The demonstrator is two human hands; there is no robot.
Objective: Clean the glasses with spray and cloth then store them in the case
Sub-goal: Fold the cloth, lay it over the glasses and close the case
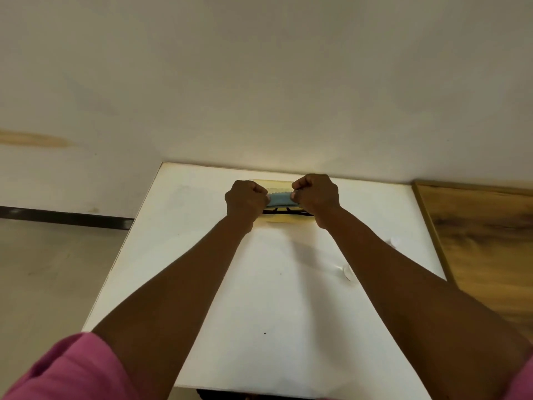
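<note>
Near the table's (202,284) far edge, the left hand (245,197) and right hand (315,196) each pinch an end of the blue cloth (280,199), its long axis running left-right between them. The dark glasses (284,211) lie just beneath, equally near both hands. No case or spray is visible.

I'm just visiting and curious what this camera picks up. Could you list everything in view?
cloth: one, light blue, stretched between both hands.
glasses: one pair, dark frame, mostly hidden under the cloth and hands.
yellowish patch: one, pale yellow, on the table beneath the glasses; cannot tell what it is.
table: one, white, against the wall.
wooden board: one, brown, right of the table.
left hand: grips the cloth's left end.
right hand: grips its right end.
sleeve: pink, lower left.
</note>
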